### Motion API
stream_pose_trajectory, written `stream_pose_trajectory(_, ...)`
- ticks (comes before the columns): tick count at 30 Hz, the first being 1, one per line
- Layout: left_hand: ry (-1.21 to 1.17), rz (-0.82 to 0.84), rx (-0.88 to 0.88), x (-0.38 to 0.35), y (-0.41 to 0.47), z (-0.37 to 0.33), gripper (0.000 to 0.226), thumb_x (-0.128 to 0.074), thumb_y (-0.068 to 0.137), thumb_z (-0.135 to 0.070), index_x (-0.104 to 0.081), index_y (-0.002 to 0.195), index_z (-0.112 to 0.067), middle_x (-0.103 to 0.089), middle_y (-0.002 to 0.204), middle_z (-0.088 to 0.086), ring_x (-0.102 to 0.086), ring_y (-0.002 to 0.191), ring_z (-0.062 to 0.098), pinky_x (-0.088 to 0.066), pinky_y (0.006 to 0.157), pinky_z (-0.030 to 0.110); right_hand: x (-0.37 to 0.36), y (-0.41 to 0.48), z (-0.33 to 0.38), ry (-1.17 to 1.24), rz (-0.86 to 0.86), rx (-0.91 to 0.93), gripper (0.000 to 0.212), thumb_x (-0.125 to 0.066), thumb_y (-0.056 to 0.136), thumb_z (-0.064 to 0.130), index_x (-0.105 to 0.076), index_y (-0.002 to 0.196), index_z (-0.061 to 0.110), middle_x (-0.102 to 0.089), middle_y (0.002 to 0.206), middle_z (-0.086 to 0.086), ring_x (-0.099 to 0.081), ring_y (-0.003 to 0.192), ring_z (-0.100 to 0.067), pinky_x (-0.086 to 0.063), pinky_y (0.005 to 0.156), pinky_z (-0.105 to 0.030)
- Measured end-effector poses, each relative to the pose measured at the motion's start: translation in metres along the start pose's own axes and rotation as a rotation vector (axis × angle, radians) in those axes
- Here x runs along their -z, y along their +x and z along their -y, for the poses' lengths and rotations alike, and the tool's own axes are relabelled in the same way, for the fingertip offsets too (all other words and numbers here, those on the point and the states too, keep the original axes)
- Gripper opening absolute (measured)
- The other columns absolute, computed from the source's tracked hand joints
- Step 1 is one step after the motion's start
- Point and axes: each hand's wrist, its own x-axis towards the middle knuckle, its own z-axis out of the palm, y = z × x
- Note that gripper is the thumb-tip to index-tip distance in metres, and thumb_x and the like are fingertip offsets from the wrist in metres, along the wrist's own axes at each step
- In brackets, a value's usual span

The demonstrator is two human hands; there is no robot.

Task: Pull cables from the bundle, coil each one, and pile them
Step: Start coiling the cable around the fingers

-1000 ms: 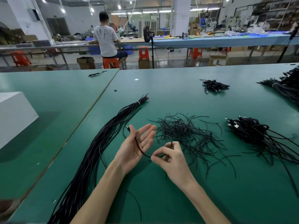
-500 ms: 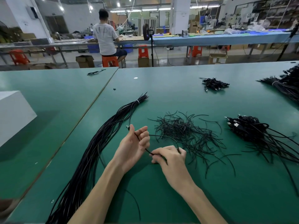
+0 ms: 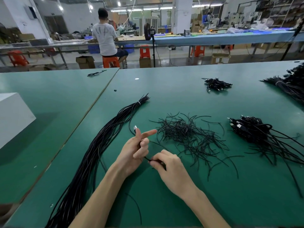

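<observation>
Left grip (image 3: 134, 150) curled round one cable (image 3: 147, 158), plug end poking up past the fingers; right grip (image 3: 166, 163) pinches the same cable just beside, lower right; cable axis runs diagonally between them. Bundle (image 3: 92, 153) lies left on table (image 3: 213, 195); coiled pile (image 3: 251, 130) sits well right, nearer right grip.

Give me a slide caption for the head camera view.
Left hand holds a thin black cable near its plug, right hand pinches it, beside the tied black cable bundle.

The bundle (image 3: 93, 153) runs off the bottom edge; the right hand (image 3: 167, 168) hides part of the cable (image 3: 147, 158).
</observation>
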Motion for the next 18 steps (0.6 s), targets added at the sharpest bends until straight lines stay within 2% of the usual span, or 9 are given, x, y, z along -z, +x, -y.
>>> stream_pose_trajectory(2,-0.073,-0.031,0.025,-0.001,0.001,0.000,0.062,-0.041,0.101,-0.057,-0.061,0.118,-0.001,-0.040,0.060,-0.008,-0.024,0.034,0.003,-0.026,0.038,0.018,0.000,0.000,0.001,0.040,0.013,-0.003,0.010,-0.065,0.100,0.028,-0.072,0.102,0.021,-0.058,0.090,0.016,-0.057,0.088,-0.006,-0.048,0.086,-0.027)
stream_pose_trajectory(4,-0.174,-0.024,0.022,-0.003,0.000,0.000,0.047,-0.040,0.105,-0.051,-0.056,0.106,-0.006,-0.041,0.062,-0.007,-0.026,0.037,0.004,-0.029,0.041,0.019,0.002,0.001,0.001,0.072,0.014,-0.015,0.010,-0.065,0.100,0.028,-0.072,0.100,0.021,-0.059,0.090,0.014,-0.059,0.087,-0.008,-0.050,0.082,-0.028)
stream_pose_trajectory(6,-0.269,0.005,0.008,-0.004,-0.002,-0.003,0.032,-0.039,0.108,-0.036,-0.052,0.104,-0.008,-0.043,0.068,-0.003,-0.030,0.042,0.008,-0.033,0.046,0.021,0.003,0.001,0.001,0.090,0.019,-0.020,0.010,-0.064,0.101,0.029,-0.070,0.099,0.021,-0.058,0.090,0.014,-0.058,0.086,-0.009,-0.050,0.081,-0.028)
stream_pose_trajectory(8,-0.344,0.019,0.005,-0.005,-0.003,-0.005,0.023,-0.041,0.103,-0.026,-0.052,0.109,-0.007,-0.045,0.073,0.001,-0.034,0.047,0.012,-0.036,0.050,0.024,0.003,0.000,0.002,0.088,0.028,-0.007,0.011,-0.063,0.102,0.029,-0.070,0.100,0.021,-0.056,0.090,0.015,-0.056,0.087,-0.008,-0.049,0.081,-0.027)
stream_pose_trajectory(12,-0.338,0.012,-0.033,-0.008,-0.004,-0.005,0.039,-0.048,0.102,-0.032,-0.062,0.117,0.001,-0.051,0.076,0.001,-0.043,0.051,0.011,-0.044,0.048,0.023,0.002,0.000,0.000,-0.016,0.015,0.043,0.013,-0.062,0.101,0.033,-0.070,0.102,0.023,-0.050,0.084,0.022,-0.045,0.091,0.002,-0.038,0.091,-0.020)
stream_pose_trajectory(15,-0.333,0.031,-0.038,-0.005,-0.006,-0.006,0.041,-0.056,0.098,-0.039,-0.078,0.099,-0.005,-0.061,0.074,-0.003,-0.052,0.052,0.008,-0.046,0.047,0.020,0.001,0.000,-0.002,-0.073,-0.008,-0.010,0.021,-0.057,0.102,0.044,-0.068,0.091,0.030,-0.054,0.081,0.021,-0.043,0.094,0.001,-0.027,0.097,-0.026)
stream_pose_trajectory(18,-0.321,0.131,0.012,-0.001,-0.009,-0.010,0.042,-0.054,0.101,-0.045,-0.074,0.081,-0.014,-0.063,0.059,-0.007,-0.050,0.038,0.005,-0.042,0.037,0.018,0.002,0.001,-0.004,-0.114,-0.040,-0.076,0.030,-0.051,0.099,0.057,-0.058,0.080,0.036,-0.056,0.078,0.020,-0.043,0.095,0.001,-0.022,0.094,-0.028)
